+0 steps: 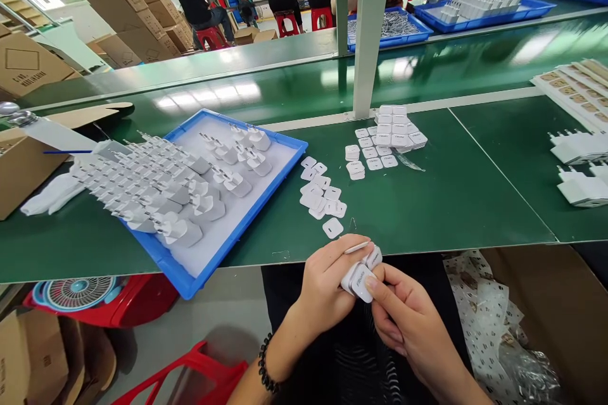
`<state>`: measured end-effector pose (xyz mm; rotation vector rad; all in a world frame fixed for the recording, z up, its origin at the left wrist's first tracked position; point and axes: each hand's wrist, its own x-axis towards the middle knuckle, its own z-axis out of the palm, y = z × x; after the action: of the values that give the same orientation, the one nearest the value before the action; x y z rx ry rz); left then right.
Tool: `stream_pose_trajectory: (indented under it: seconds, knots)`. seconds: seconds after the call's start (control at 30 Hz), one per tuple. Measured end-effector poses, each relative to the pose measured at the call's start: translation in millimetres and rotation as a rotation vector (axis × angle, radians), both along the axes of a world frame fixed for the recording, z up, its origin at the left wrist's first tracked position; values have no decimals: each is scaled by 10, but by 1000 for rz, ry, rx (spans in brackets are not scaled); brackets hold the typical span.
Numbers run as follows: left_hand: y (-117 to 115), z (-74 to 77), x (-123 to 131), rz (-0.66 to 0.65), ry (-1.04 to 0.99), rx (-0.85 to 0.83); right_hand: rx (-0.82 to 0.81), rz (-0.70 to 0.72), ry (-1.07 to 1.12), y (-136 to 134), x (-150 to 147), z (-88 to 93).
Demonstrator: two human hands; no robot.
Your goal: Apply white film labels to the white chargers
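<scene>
My left hand [327,281] and my right hand [408,316] meet just below the table's front edge, both closed around a small stack of white charger plugs [361,275]. A thin clear strip sticks out over my left fingers. On the green table [451,202] ahead lie loose white square labels [320,193] and a neater pile of white plugs [394,128]. To the left, a blue tray [280,177] holds several rows of white chargers with prongs up.
A cardboard box [21,164] stands at the far left. A white post [370,31] rises from the table's middle. More chargers [579,168] lie at the right edge. A bag of film scraps [494,323] sits below right. Other people work at the far bench.
</scene>
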<state>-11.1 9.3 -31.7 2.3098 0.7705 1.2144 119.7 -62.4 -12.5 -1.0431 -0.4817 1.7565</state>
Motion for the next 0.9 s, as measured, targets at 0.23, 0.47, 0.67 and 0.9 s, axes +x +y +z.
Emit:
stream_pose_trajectory:
  seconds: [0.23,0.47,0.67,0.9]
  knots:
    - [-7,-12,5,2,9,-17,-14,-41,-72,-14,-51,18]
    - [13,-31,-12,-9,23,-36,18,-52,-94,-20,-95,-1]
    - [6,-52,-7,24,24,-51,32,-90,-137,-17,-128,-12]
    - [-2,-61,-3,43,16,-68,7,-90,-151,24,-138,36]
